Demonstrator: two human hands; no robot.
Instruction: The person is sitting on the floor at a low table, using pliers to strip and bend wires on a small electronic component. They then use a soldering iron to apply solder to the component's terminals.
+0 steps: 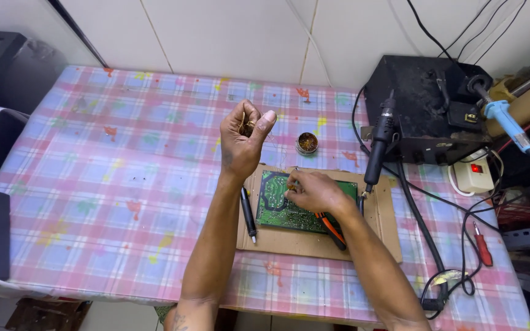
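Note:
A green circuit board (277, 208) lies on a brown cardboard sheet (302, 242) on the checked tablecloth. My left hand (245, 138) is raised above the board, fingers pinched on a small coil of thin wire. Resting on the board's upper edge, my right hand (313, 191) has its fingers curled on something small that I cannot make out. A black pen-like tool (248, 214) lies left of the board. Orange-handled pliers (331, 230) lie under my right wrist.
A small round tin (307, 143) sits behind the board. At the right stands a black soldering station (424, 107) with a black hot-air handle (380, 144) and a blue soldering iron (509, 125). A white power strip (475, 175), a red screwdriver (482, 245) and cables lie nearby.

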